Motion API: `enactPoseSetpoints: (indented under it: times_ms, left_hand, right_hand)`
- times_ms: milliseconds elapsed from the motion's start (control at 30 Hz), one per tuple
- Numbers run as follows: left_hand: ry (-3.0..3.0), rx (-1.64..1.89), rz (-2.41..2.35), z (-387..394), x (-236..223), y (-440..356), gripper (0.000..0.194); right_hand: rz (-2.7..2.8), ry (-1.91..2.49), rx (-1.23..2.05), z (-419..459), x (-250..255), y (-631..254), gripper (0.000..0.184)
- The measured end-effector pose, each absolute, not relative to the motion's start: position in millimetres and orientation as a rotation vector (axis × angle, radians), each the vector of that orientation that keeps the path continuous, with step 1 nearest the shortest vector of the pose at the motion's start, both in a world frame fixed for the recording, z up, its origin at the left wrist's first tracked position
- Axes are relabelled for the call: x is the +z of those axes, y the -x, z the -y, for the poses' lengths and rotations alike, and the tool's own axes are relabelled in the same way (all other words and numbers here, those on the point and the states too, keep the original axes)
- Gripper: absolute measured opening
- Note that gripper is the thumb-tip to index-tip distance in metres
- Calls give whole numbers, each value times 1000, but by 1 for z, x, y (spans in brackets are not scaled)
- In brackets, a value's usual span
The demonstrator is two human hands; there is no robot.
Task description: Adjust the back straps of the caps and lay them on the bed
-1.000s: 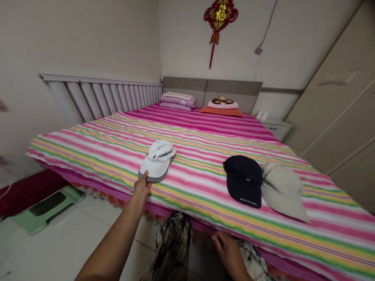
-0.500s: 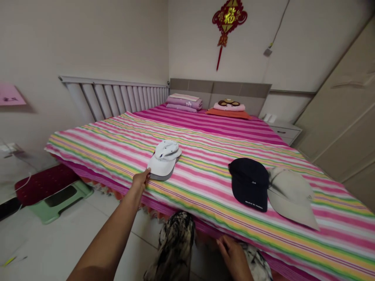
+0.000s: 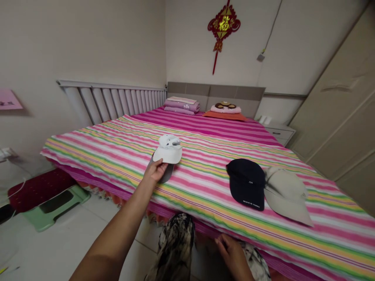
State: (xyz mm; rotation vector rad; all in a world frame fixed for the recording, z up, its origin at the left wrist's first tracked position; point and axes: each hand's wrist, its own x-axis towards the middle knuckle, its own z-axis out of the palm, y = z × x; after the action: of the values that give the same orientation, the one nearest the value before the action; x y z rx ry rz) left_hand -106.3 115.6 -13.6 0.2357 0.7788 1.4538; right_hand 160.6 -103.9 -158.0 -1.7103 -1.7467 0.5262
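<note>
My left hand pinches the brim of a white baseball cap, thumb on top, and holds it tipped up from the striped bed cover. Beneath it the brim of a grey cap shows; its crown is hidden by the white one. By my knee at the bed's near edge, my right hand rests with curled fingers and nothing visible in them. To the right on the cover lie a dark navy cap with small white lettering on its brim and a beige cap touching it.
Folded purple bedding and a pink-and-orange pile sit by the headboard. A white radiator runs along the left wall. A green stool stands on the floor at left, a nightstand at far right.
My left hand has lifted the white cap's brim and moved it rightward and away, uncovering more of the grey brim below. My right hand stays by the knee. The view has shifted slightly.
</note>
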Motion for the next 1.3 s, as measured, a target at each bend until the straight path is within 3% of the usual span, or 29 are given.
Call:
enactPoseSetpoints:
  times_ms: [233,367,600,867,1100,1300]
  left_hand:
    - [-455,1205,-345,-48,-62,57,51]
    - [-519,921,-196,-1,-107,32,47]
    - [-591,623,-137,30,-146,28,48]
    - [-630,581,-115,-2,-129,22,51]
    - [-585,710,-74,-9,-89,11,46]
    - [-475,799,-29,-9,-67,17,60]
  right_hand:
    - [1324,1390,1055,81,-111,-156,37]
    - [945,964,1327,61,-67,-161,47]
    - [594,735,1414,62,-41,-172,64]
    - [755,812,1593,87,-49,-172,73]
    - [786,937,1544,98,-41,-173,51]
    - [651,737,1441,102,-47,-178,40]
